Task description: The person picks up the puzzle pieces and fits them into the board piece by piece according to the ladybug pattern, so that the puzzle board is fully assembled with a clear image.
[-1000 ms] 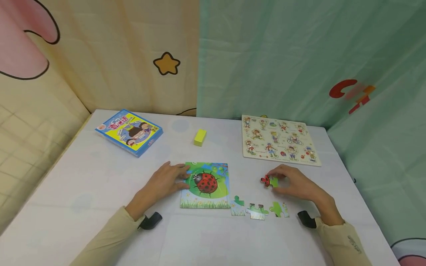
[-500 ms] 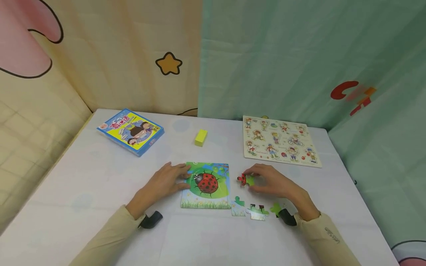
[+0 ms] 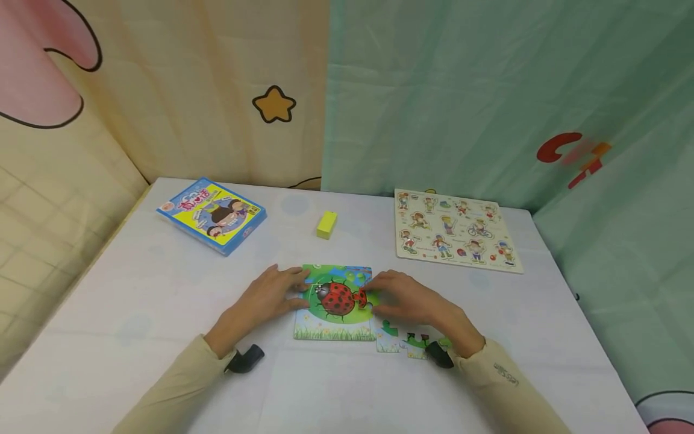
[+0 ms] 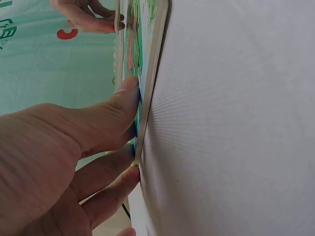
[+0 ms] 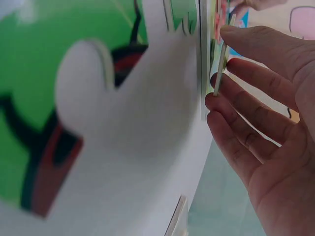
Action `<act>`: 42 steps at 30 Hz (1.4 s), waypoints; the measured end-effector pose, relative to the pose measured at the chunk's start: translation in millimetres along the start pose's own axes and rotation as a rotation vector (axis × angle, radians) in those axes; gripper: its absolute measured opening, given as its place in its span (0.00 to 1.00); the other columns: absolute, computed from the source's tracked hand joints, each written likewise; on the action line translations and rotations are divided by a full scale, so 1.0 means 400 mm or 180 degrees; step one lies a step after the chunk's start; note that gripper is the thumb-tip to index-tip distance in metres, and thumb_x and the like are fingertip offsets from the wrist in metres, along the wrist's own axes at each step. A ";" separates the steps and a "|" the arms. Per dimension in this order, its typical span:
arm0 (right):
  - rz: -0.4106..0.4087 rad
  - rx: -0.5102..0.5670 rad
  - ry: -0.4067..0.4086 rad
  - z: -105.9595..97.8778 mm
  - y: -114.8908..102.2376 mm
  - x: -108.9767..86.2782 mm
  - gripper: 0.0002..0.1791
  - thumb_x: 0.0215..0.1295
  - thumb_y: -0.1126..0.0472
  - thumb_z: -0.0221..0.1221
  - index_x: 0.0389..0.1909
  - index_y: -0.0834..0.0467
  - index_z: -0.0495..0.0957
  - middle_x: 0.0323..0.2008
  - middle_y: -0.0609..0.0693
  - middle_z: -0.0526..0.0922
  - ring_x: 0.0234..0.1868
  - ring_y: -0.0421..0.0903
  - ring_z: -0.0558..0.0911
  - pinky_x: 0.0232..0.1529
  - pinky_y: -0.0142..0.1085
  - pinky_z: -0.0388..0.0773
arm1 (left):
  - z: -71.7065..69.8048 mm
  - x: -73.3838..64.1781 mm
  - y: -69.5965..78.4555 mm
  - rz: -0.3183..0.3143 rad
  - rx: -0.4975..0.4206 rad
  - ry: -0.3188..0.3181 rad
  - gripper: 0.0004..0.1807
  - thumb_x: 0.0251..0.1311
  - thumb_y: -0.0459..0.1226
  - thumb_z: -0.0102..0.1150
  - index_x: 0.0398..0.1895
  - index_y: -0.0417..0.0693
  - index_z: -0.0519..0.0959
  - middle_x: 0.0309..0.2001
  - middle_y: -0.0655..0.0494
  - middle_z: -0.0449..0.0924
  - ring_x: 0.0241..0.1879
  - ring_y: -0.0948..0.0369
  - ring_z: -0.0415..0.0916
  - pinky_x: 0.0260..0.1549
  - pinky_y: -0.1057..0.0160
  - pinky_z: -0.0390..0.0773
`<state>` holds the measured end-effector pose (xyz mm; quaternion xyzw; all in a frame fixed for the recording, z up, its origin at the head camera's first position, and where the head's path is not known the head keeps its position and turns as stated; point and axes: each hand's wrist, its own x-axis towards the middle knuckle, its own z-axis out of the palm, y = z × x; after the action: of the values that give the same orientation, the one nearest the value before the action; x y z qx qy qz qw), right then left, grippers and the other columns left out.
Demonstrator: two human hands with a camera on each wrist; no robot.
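The ladybug puzzle board [image 3: 333, 332] lies in the middle of the white table. My left hand [image 3: 273, 293] rests at its left edge; in the left wrist view the thumb [image 4: 129, 96] presses on its printed face. Between thumb and fingers, my right hand [image 3: 414, 298] pinches a red and green puzzle piece [image 3: 360, 298], held over the right part of the ladybug picture. The right wrist view shows this thin piece [image 5: 221, 71] edge-on, tilted above the board. To the right of the board lie a loose corner piece [image 3: 387, 345] and a grass-edged piece [image 3: 416, 350], partly below my right wrist.
A blue and yellow box [image 3: 217, 217] lies at the back left. Behind the board is a small yellow block [image 3: 326, 224]. A wooden peg board with child figures [image 3: 455, 232] lies at the back right, before green and beige curtains [image 3: 434, 90].
My right hand has moved left with the puzzle piece, from the table at the right to over the board. The left hand has stayed at the board's left edge.
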<state>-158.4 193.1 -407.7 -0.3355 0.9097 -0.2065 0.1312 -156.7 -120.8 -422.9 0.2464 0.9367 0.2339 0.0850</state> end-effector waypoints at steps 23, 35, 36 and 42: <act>-0.0170 -0.0574 0.0013 0.025 -0.055 0.035 0.18 0.66 0.56 0.65 0.55 0.57 0.84 0.51 0.49 0.81 0.54 0.46 0.79 0.55 0.39 0.81 | -0.004 -0.003 0.001 0.0003 0.0043 -0.0006 0.38 0.57 0.46 0.71 0.68 0.38 0.71 0.54 0.53 0.86 0.72 0.46 0.65 0.74 0.37 0.51; -0.0434 -0.0723 0.0147 0.030 -0.055 0.032 0.15 0.66 0.59 0.65 0.52 0.57 0.86 0.44 0.49 0.82 0.50 0.47 0.78 0.54 0.37 0.80 | -0.006 0.002 -0.003 0.0111 0.0024 -0.0113 0.36 0.59 0.45 0.70 0.68 0.38 0.72 0.56 0.53 0.85 0.74 0.47 0.62 0.76 0.40 0.48; -0.0485 -0.0785 0.0173 0.030 -0.055 0.032 0.14 0.66 0.59 0.65 0.51 0.57 0.86 0.43 0.49 0.82 0.49 0.47 0.78 0.54 0.38 0.79 | -0.007 0.002 -0.003 0.0127 0.0004 -0.0118 0.36 0.59 0.45 0.69 0.68 0.38 0.72 0.56 0.53 0.85 0.74 0.47 0.62 0.76 0.40 0.48; -0.0515 -0.0959 0.0160 0.030 -0.063 0.032 0.13 0.66 0.60 0.65 0.51 0.55 0.87 0.43 0.49 0.82 0.48 0.47 0.79 0.53 0.36 0.80 | -0.009 0.000 -0.002 0.0168 -0.0049 -0.0137 0.36 0.60 0.45 0.69 0.68 0.36 0.71 0.57 0.51 0.84 0.74 0.47 0.61 0.76 0.40 0.48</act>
<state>-149.5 163.9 -407.9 -0.4182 0.9034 -0.0860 0.0395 -158.2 -122.8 -420.2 0.2754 0.9260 0.2378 0.1008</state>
